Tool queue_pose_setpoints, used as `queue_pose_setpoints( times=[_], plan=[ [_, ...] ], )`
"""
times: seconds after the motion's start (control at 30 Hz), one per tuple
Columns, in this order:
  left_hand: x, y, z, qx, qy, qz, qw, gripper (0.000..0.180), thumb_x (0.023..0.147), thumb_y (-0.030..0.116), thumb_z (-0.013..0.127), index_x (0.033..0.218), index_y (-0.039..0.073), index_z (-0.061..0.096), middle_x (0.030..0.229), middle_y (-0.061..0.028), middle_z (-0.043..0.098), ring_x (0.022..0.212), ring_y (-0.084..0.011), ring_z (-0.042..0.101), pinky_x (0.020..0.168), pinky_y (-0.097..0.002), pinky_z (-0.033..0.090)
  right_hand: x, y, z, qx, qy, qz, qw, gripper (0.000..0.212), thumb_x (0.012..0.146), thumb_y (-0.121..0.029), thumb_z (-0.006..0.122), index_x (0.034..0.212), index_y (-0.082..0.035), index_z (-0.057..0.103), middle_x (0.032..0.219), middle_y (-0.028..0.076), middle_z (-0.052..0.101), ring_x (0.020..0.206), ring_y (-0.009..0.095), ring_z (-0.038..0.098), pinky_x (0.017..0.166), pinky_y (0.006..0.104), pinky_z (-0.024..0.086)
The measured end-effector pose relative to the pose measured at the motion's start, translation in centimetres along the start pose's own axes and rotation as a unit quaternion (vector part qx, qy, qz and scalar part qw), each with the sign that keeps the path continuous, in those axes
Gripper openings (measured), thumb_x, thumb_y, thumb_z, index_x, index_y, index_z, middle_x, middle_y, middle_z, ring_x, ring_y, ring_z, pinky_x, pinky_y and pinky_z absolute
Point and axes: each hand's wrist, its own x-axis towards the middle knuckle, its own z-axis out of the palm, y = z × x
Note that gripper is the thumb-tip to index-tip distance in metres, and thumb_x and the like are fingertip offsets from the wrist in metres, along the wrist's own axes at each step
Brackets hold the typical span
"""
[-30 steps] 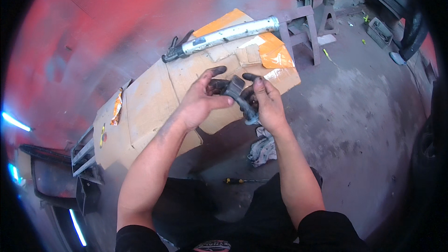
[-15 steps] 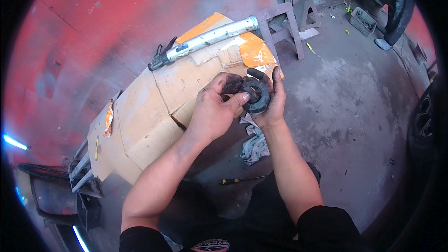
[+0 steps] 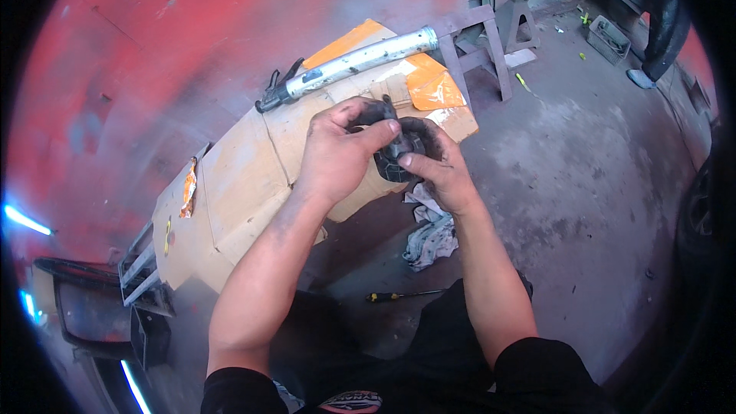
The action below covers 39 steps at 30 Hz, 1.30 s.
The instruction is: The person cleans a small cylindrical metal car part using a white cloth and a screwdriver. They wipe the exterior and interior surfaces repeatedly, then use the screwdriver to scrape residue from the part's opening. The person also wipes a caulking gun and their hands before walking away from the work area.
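Between my two hands is a round, ring-shaped dark metal part [image 3: 392,167], smeared with black grease and now tilted up on edge. My left hand [image 3: 341,149] is closed on its left side, thumb over the top. From the other side my right hand [image 3: 446,172] grips it, thumb pressed to its face and blackened fingers curled behind. The fingers cover much of the part, so its exact kind cannot be made out. Beyond the hands, a silver grease gun [image 3: 364,61] with a black head lies on the flattened cardboard [image 3: 230,192].
A stained rag [image 3: 431,244] and a yellow-and-black screwdriver [image 3: 383,297] lie below the hands. Orange wrapping [image 3: 435,86] rests on the cardboard. Farther right stand a jack stand [image 3: 519,15] and a grey crate [image 3: 609,38]; a wheel [image 3: 699,203] is at the right rim.
The ring-shaped part has turned from facing up to standing tilted. My right hand has gone from an open palm under it to gripping it with the thumb across.
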Motion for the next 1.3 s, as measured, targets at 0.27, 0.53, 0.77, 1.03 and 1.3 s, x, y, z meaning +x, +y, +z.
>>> queue_pose_setpoints(
  times=[0.27, 0.53, 0.77, 1.03, 1.3],
  plan=[
    [2.6, -1.9, 1.1, 0.132, -0.042, 0.02, 0.99, 0.033, 0.087, 0.017, 0.074, 0.114, 0.0, 0.066, 0.1, -0.0059, 0.071, 0.092, -0.0121, 0.063, 0.086, -0.0286, 0.05, -0.5, -1.4, -1.0, -0.149, 0.025, 0.071, 0.986, 0.038, 0.083, -0.006, 0.07, 0.118, 0.005, 0.06, 0.101, 0.008, 0.067, 0.091, 0.014, 0.064, 0.086, 0.0288, 0.05],
    [15.9, -8.0, -5.7, 0.589, 0.025, 0.033, 0.807, 0.082, 0.082, 0.037, 0.075, 0.148, 0.007, 0.036, 0.135, -0.0188, 0.056, 0.131, -0.0366, 0.045, 0.108, -0.0479, 0.037, -0.6, -1.2, -4.5, 0.034, 0.236, -0.012, 0.971, 0.041, 0.088, -0.014, 0.069, 0.121, 0.006, 0.057, 0.107, 0.01, 0.066, 0.095, 0.016, 0.063, 0.088, 0.0282, 0.049],
    [21.1, -7.3, -2.5, 0.624, -0.044, -0.009, 0.78, 0.085, 0.077, 0.03, 0.077, 0.149, 0.014, 0.035, 0.138, -0.0159, 0.055, 0.133, -0.0349, 0.044, 0.108, -0.0572, 0.032, -1.4, -3.1, -7.1, 0.113, 0.33, 0.043, 0.936, 0.041, 0.091, -0.026, 0.068, 0.119, 0.001, 0.056, 0.1, 0.009, 0.065, 0.087, 0.018, 0.064, 0.077, 0.033, 0.054],
    [22.8, -8.1, -3.2, 0.672, -0.111, 0.007, 0.732, 0.064, 0.075, 0.019, 0.075, 0.133, 0.009, 0.049, 0.122, -0.0153, 0.065, 0.12, -0.0366, 0.055, 0.11, -0.0634, 0.027, -0.7, -2.2, -7.7, 0.144, 0.302, 0.019, 0.942, 0.037, 0.092, -0.026, 0.068, 0.115, -0.001, 0.053, 0.101, 0.008, 0.064, 0.087, 0.019, 0.063, 0.077, 0.0355, 0.052],
    [13.0, -7.2, -7.7, 0.69, -0.06, 0.142, 0.708, 0.061, 0.075, 0.025, 0.075, 0.128, 0.009, 0.049, 0.125, -0.0109, 0.061, 0.122, -0.0317, 0.051, 0.105, -0.0644, 0.029, 0.4, -0.4, -9.4, 0.14, 0.342, -0.017, 0.929, 0.034, 0.092, -0.027, 0.07, 0.117, -0.008, 0.056, 0.101, 0.002, 0.064, 0.084, 0.008, 0.058, 0.071, 0.0232, 0.046]
  ],
)
